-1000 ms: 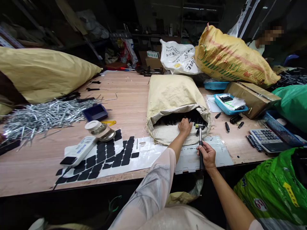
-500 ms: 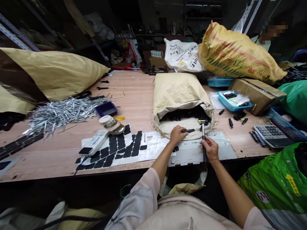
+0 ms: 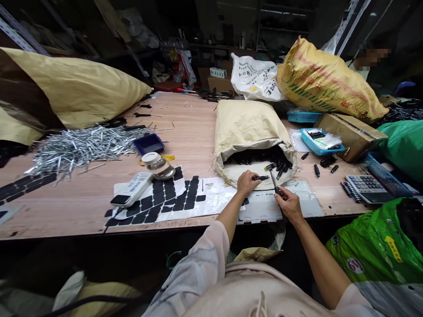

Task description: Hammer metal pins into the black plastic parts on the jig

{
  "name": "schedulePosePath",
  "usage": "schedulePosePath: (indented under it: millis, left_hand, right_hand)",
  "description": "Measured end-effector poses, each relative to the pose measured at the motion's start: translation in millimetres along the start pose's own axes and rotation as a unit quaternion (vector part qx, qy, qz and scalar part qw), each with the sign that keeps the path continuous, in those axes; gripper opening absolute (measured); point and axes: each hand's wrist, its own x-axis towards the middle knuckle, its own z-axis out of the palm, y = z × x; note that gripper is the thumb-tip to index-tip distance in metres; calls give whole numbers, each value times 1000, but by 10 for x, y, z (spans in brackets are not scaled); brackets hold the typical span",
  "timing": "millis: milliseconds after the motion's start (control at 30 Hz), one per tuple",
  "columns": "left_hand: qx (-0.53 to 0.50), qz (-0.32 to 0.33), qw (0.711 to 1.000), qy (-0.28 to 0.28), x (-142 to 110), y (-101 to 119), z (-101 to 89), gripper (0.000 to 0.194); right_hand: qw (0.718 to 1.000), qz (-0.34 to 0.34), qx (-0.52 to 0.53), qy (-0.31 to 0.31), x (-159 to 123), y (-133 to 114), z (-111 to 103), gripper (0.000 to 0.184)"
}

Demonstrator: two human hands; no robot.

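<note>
My left hand [image 3: 246, 183] is closed on a small black part [image 3: 262, 178] at the mouth of a tan woven sack [image 3: 251, 121]. The part looks slim and dark; its exact kind is too small to tell. In my right hand [image 3: 289, 203] is a small hammer [image 3: 273, 178], gripped by its dark handle. The hammer's metal head, with a yellowish face, tilts left over the sack's lower lip, close to the black part. Several black pieces [image 3: 257, 155] fill the sack's opening. Below the sack lies a grey-white sheet [image 3: 280, 204] at the table edge.
To the left are a heap of metal rods [image 3: 89, 147], a dark blue tray [image 3: 148, 143], a lidded jar [image 3: 158, 165] and a white boxy device [image 3: 133, 189]. Rightward are a blue basket [image 3: 322, 149], a carton [image 3: 352, 136], a calculator [image 3: 368, 189] and a green sack [image 3: 373, 237]. A person [image 3: 363, 61] is behind.
The hammer has swung left, its head now tilted nearer the black part. My left hand still holds the part. The whole view has shifted slightly.
</note>
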Motion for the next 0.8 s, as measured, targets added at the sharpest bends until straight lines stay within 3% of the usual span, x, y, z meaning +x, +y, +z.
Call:
schedulePosePath:
  millis: [233, 500, 800]
  left_hand:
    - [1, -2, 1000, 0, 7, 4, 8, 20]
    - [-2, -6, 1000, 7, 1, -4, 25, 21]
    - [-42, 8, 999, 30, 9, 20, -9, 14]
  right_hand:
    - [999, 18, -19, -26, -20, 69, 19, 53]
    - [999, -9, 0, -53, -53, 62, 112, 46]
    - [979, 76, 190, 2, 29, 145, 51, 52]
